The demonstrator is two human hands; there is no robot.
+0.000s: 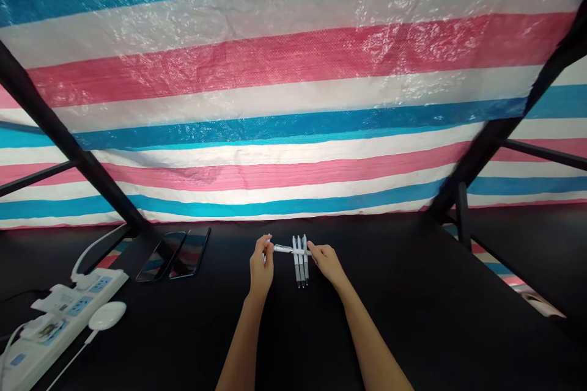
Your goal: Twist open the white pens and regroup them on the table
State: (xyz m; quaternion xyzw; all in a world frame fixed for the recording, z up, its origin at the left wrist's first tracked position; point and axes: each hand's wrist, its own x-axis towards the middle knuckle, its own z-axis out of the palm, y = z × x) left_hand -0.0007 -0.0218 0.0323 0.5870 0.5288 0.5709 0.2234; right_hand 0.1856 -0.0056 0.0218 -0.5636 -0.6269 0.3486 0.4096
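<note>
Head view: white pen (290,249) between fingers (266,245)

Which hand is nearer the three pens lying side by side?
Right hand: just right of the three pens, at the end of the crosswise pen. Left hand pinches that pen further left, apart from them.

Pens (301,266) lie mid-desk (413,317), with two phones (177,253) near the back left edge and a power strip (64,330) at the front left corner.
</note>
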